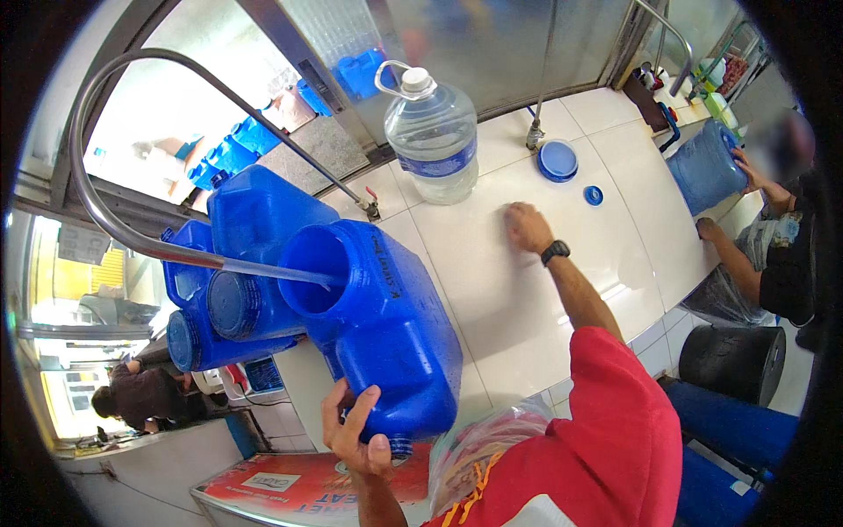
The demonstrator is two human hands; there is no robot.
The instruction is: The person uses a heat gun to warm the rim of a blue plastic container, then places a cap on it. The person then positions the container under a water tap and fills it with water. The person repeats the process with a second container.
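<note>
My left hand (355, 421) grips the near corner of an uncapped blue plastic water jug (408, 323), beside its small ribbed cap (400, 448). Water (283, 269) runs from a curved metal spout pipe (148, 244) into the jug's wide round mouth. The level inside cannot be seen. My right hand (529, 227), with a black watch on the wrist, rests as a loose fist on the white tiled counter (461, 263). Beyond it stands a clear round water bottle (431, 141) with a white cap. A large blue lid (558, 161) and a small blue cap (593, 195) lie to its right.
Two capped blue jugs (263, 217) (191, 323) stand left of the open one. A valve with a red handle (372, 204) sits at the pipe's base. At right, another person (777, 257) holds a blue round bottle (705, 168). A person (155, 395) is beyond the left opening.
</note>
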